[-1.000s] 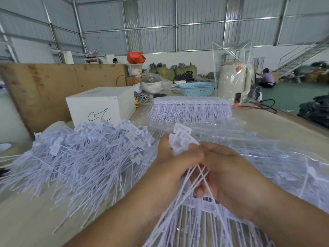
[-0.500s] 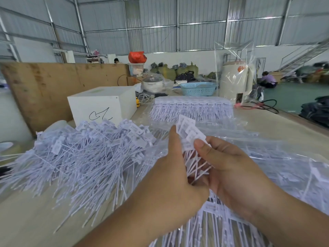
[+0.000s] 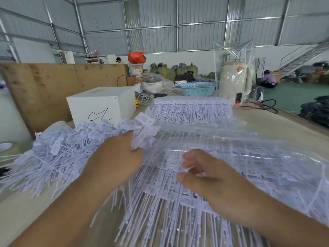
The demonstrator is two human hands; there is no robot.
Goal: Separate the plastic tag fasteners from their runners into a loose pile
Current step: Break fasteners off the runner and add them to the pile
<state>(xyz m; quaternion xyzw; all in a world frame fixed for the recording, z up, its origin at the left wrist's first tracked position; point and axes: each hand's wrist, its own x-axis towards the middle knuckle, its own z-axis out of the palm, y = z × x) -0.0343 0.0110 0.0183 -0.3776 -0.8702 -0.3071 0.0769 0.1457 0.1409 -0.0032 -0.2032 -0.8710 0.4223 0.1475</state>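
Your left grip [image 3: 122, 157] is clenched on a small bunch of freed fasteners [image 3: 144, 132], heads up, tails trailing down past your wrist; your right grip [image 3: 201, 177] is blurred, fingers loosely curled and seemingly holding nothing, hovering just over the fasteners still on their runners [image 3: 178, 202] in the clear plastic wrap [image 3: 249, 157] before you; the loose pile [image 3: 58, 152] lies to your left on the worktop [image 3: 21, 211], just beside the bunch. From the head view, the only one, the likely trouble is this: the bunch's tails hang among the runner strips, so a quick swing towards the pile could snag them and drag a strip along or scatter pieces; a slack hold could spill the bunch short of the pile; the slippery wrap may slide under your right hand when you reach for the next strip; a second stack of strips [image 3: 192, 109] waits further back, well apart.
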